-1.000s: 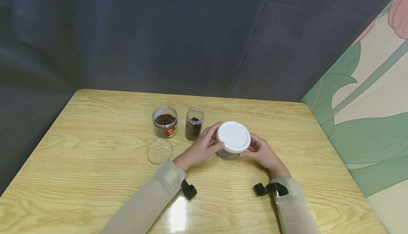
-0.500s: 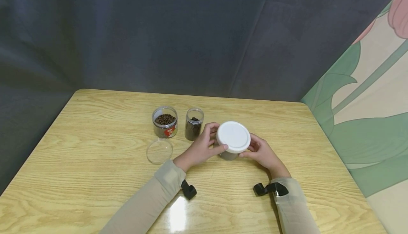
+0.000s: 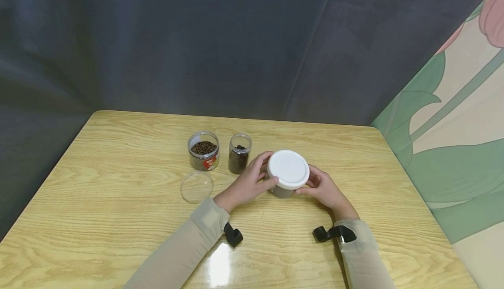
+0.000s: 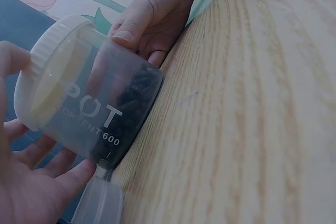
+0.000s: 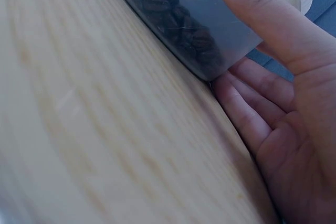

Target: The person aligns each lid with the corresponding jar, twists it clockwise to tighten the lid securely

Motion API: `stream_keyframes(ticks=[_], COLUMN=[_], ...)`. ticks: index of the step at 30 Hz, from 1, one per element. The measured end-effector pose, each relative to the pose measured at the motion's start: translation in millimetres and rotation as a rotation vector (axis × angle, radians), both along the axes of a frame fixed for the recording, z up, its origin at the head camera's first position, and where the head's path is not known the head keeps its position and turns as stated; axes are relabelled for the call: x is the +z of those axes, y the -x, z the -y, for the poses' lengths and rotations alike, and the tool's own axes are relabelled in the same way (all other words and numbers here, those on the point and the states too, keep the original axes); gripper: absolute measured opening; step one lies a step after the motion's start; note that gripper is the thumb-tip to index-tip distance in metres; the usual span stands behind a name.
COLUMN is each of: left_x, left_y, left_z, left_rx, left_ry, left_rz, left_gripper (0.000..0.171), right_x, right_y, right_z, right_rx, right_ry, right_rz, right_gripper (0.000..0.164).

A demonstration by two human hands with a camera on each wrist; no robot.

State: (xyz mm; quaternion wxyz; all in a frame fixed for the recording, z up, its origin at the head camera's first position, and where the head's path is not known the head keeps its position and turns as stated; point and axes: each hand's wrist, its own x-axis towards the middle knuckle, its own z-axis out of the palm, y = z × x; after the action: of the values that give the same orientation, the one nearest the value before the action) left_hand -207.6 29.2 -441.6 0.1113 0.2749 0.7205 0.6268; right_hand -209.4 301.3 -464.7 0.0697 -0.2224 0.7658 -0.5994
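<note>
A clear jar [image 4: 123, 85] printed "POT CONTENT 600", with dark coffee beans [image 5: 178, 22] in its bottom, stands upright on the table. Its white ribbed lid [image 3: 288, 168] sits on top. My left hand [image 3: 251, 180] grips the lid at its left edge, thumb at the near rim and fingers round the far side. From the right, my right hand [image 3: 323, 190] holds the jar's body below the lid, its thumb [image 5: 273, 19] on the near side and the fingers behind.
Left of my left hand stand a slim clear jar [image 3: 238, 157] of dark beans and a wide lidless tub [image 3: 204, 155] of brown beans. A clear round lid [image 3: 197, 187] lies before them. A dark curtain [image 3: 220, 48] hangs behind the table [image 3: 118, 201].
My left thumb slides a little to the right along the lid's rim, then back left; the left fingers bend and straighten with it. The right hand and jar keep their place.
</note>
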Motion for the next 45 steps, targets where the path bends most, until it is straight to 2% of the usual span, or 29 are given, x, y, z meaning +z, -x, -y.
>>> stream_keyframes(ticks=[7,16,24,31,40,45], left_x=[-0.5,-0.6,0.4,-0.1,0.0,-0.1], left_y=[-0.8,-1.2,-2.1,-1.0,-1.4,-1.1], left_z=[1.4,-1.2,-1.9,-0.6,2.1,1.6], left_rx=[0.014,0.022,0.039,0.004,0.016,0.016], left_ry=[0.062,-0.027,-0.012,-0.031,0.060,0.050], left_rz=[0.001,0.048,0.036,0.022,0.006,0.028], left_gripper=[0.072,0.074,0.074,0.072,0.069,0.070], right_x=[0.5,0.6,1.2,1.3,1.8,2.2], right_y=[-0.5,-0.2,-0.4,-0.6,-0.8,-0.6], right_z=[0.4,0.6,0.7,0.6,0.6,1.3], right_rx=[0.002,-0.002,-0.005,-0.003,0.002,0.002], right_ry=[0.001,0.001,-0.002,-0.001,0.004,0.006], right_rz=[-0.003,-0.004,0.005,0.006,0.008,0.007], right_gripper=[0.078,0.078,0.078,0.078,0.078,0.079])
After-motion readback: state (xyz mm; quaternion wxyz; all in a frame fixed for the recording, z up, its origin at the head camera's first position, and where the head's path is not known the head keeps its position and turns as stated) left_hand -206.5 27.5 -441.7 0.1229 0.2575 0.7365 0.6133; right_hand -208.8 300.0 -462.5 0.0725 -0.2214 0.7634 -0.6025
